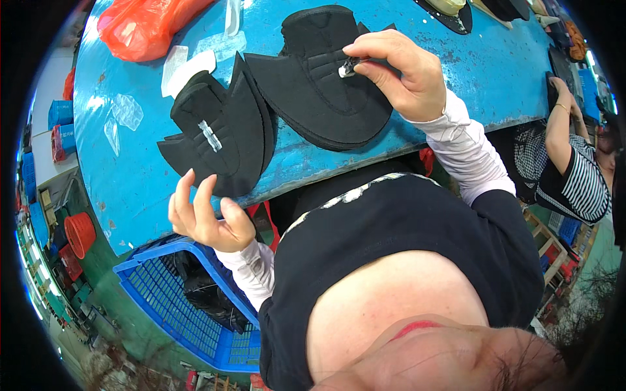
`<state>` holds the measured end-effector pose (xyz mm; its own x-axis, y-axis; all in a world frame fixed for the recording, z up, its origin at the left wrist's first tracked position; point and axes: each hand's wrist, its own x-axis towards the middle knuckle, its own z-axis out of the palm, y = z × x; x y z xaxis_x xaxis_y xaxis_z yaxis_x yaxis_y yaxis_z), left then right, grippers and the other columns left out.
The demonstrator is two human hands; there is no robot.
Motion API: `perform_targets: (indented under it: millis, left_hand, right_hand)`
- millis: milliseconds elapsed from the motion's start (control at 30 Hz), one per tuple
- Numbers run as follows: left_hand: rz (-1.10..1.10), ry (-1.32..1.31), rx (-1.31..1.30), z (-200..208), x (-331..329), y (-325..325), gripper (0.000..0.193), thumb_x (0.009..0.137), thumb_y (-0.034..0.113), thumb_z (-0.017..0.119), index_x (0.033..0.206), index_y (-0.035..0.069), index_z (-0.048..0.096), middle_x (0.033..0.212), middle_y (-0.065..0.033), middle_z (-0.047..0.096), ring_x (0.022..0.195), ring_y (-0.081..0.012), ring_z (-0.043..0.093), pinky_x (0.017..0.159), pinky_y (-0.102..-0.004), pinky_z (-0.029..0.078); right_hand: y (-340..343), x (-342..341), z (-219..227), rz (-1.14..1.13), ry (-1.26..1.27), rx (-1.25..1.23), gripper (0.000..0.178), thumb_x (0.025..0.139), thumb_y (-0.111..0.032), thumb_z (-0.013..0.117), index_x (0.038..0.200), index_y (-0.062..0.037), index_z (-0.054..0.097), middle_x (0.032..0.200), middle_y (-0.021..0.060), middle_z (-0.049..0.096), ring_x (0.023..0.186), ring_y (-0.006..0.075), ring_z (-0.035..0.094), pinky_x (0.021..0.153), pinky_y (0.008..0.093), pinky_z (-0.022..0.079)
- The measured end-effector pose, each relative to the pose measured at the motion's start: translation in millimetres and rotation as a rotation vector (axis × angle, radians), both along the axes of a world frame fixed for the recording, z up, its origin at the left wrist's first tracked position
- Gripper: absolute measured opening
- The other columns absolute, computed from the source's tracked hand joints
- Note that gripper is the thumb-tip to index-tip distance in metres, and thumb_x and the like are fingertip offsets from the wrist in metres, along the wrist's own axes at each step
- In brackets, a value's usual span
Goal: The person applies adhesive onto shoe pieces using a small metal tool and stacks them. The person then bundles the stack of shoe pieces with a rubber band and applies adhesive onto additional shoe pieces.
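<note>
Two stacks of black cut fabric pieces, which look like shoe uppers, lie side by side on the blue table. My right hand [405, 77] is closed over the larger right stack [319, 81]. Thumb and forefinger pinch a small black-and-white piece [347, 67], its exact kind too small to tell. On the left stack [225, 156] rests a small clear-and-white strip [210, 136]. My left hand [212, 215] is open and holds nothing, fingers apart, at that stack's near edge.
An orange-red plastic bag [140, 29] lies on the blue table [98, 182] at the far left, with scraps of clear plastic [124, 114] nearby. A blue basket [182, 313] with black material stands at the lower left. Another person [564, 156] is at the table's right end.
</note>
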<state>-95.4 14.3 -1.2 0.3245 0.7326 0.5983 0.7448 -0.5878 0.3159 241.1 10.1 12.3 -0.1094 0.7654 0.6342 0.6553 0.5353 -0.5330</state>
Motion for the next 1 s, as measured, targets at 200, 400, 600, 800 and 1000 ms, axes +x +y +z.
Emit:
perform_targets:
  millis: [200,400,600,800,1000]
  left_hand:
    - [-0.582,-0.025,0.022,5.7,81.7,15.4,0.027,0.069,0.007,0.079,0.095,0.007,0.074,0.106,-0.0042,0.072,0.096,-0.0221,0.066,0.084,-0.0355,0.048]
    - [-0.641,-0.051,-0.056,-17.9,103.3,14.8,0.031,0.068,0.005,0.080,0.098,0.007,0.075,0.107,-0.0044,0.072,0.098,-0.0232,0.067,0.084,-0.0350,0.048]
    - [-0.634,-0.067,-0.057,-22.3,103.1,16.1,0.031,0.068,0.006,0.080,0.099,0.007,0.076,0.107,-0.0043,0.073,0.098,-0.0226,0.067,0.084,-0.0344,0.047]
    - [-0.632,-0.061,-0.083,-19.4,102.4,14.5,0.032,0.067,0.009,0.081,0.099,0.007,0.076,0.108,-0.0040,0.073,0.098,-0.0224,0.067,0.083,-0.0339,0.047]
    - [-0.630,-0.055,-0.092,-18.7,102.0,14.2,0.033,0.067,0.010,0.083,0.099,0.008,0.075,0.108,-0.0035,0.073,0.099,-0.0222,0.066,0.083,-0.0337,0.046]
  right_hand:
    - [-0.3,-9.4,4.3,0.021,-0.058,-0.040,0.025,0.082,0.003,0.075,0.106,-0.0035,0.072,0.100,0.0114,0.072,0.091,0.0290,0.069,0.079,0.0345,0.056]
    - [0.1,-10.8,-12.1,0.026,-0.139,0.005,0.026,0.081,0.002,0.076,0.105,-0.0042,0.071,0.101,0.0114,0.071,0.095,0.0306,0.068,0.084,0.0374,0.055]
    - [5.6,-8.6,-11.6,0.013,-0.142,0.037,0.026,0.081,0.003,0.076,0.106,-0.0038,0.071,0.101,0.0111,0.072,0.094,0.0302,0.068,0.082,0.0355,0.056]
    - [22.3,-4.3,-16.5,-0.059,-0.132,0.100,0.026,0.083,0.004,0.075,0.107,-0.0033,0.072,0.101,0.0104,0.072,0.092,0.0272,0.069,0.079,0.0328,0.057]
    - [38.2,-0.4,-20.7,-0.068,-0.126,0.191,0.024,0.082,0.003,0.076,0.105,-0.0042,0.072,0.100,0.0086,0.072,0.092,0.0264,0.069,0.080,0.0328,0.057]
